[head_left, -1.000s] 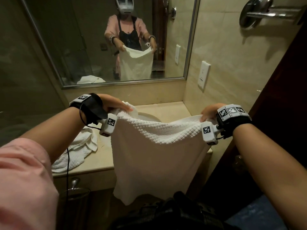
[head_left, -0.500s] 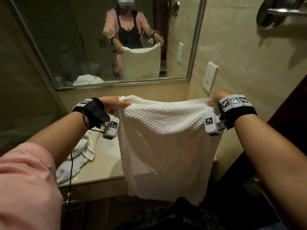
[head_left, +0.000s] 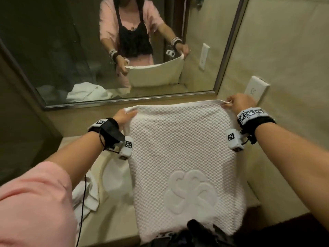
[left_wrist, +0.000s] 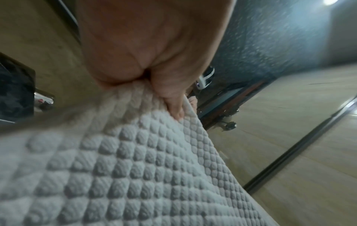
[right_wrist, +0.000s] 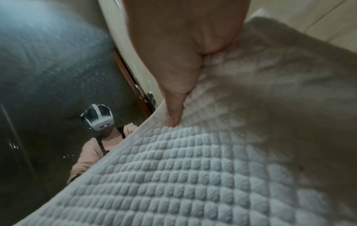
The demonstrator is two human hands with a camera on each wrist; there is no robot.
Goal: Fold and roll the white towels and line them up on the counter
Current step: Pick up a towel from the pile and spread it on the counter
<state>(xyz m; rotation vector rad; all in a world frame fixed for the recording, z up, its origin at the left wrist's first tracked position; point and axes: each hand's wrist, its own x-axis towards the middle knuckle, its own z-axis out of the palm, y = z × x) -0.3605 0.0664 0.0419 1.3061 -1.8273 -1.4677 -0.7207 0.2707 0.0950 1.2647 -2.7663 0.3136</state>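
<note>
Both hands grasp the far corners of the white towel (head_left: pixel 179 157): the left hand (head_left: pixel 124 117) pinches the corner at centre-left of the head view, thumb on top of the waffle weave, and the right hand (head_left: pixel 240 102) pinches the opposite corner at upper right, just in front of the wall socket (head_left: pixel 256 90). The hem between the two grips runs nearly straight across the frame, close below the mirror (head_left: pixel 89 50), so the towel's long axis runs from that held edge down toward the bottom of the frame, where its near end passes out of sight behind dark gear. The embossed emblem (head_left: pixel 190 191) faces up in the lower centre. The towel appears spread over the tabletop (head_left: pixel 106 216), covering much of the basin, though whether the far edge already rests on it I cannot tell. A second, crumpled towel (head_left: pixel 85 196) lies at lower left. Judging by this, the lengthwise fold comes next, and either hand is equally placed to carry its corner across to the other
</note>
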